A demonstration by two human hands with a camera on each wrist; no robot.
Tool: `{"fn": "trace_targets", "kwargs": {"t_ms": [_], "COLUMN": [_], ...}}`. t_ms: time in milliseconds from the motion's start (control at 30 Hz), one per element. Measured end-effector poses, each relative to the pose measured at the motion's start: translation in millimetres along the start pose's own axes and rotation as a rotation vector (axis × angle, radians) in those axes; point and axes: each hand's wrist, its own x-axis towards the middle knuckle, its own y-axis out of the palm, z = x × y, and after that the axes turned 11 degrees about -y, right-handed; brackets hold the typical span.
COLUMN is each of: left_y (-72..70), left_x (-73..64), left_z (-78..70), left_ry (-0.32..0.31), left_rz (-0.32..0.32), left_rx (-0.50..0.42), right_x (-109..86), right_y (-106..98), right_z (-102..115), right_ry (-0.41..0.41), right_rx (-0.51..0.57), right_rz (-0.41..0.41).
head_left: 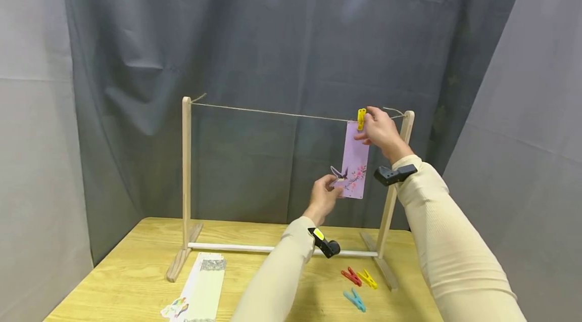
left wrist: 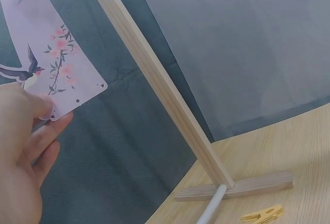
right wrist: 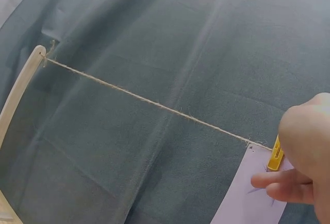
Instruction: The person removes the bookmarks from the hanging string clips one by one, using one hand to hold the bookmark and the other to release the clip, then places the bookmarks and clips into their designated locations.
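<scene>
A light purple card (head_left: 356, 152) with pink blossoms and a swallow hangs from a thin string (head_left: 273, 111) near its right end. At the card's top edge, a yellow clothespin (head_left: 361, 119) stands upright over the string. My right hand (head_left: 384, 132) pinches the clothespin from the right, its thumb partly hidden; its lower fingers (right wrist: 281, 180) extend across the card's upper part. Below, my left hand (head_left: 325, 195) pinches the card's lower left corner, beside the cut-out swallow (left wrist: 31, 72), thumb in front and fingers behind.
A wooden frame with a left post (head_left: 186, 170) and a right post (head_left: 395, 185) carries the string. Red (head_left: 351, 276), yellow (head_left: 367, 278) and blue (head_left: 354, 300) clothespins lie on the table (head_left: 250, 286). More cards (head_left: 206, 286) lie at front left. A grey curtain (head_left: 254, 34) hangs behind.
</scene>
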Motion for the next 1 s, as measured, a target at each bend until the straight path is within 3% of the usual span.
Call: {"fn": "trace_targets", "kwargs": {"t_ms": [200,400,1000], "left_y": [-3.8,-4.9,6.1], "left_x": [1.2,-3.2,-7.5], "left_z": [-4.9,-5.6,-4.3], "left_ry": [0.024,0.0,0.008], "left_rz": [-0.017,0.001,0.026], "left_rx": [-0.001,0.028,-0.04], "right_x": [3.6,4.3,3.7], "right_y": [-3,-2,-4], "right_z": [5,2,-10], "right_ry": [0.009,0.023,0.033], "right_rx": [0.007,0.042,0.137], "right_rz": [0.01,0.038,-0.107]}}
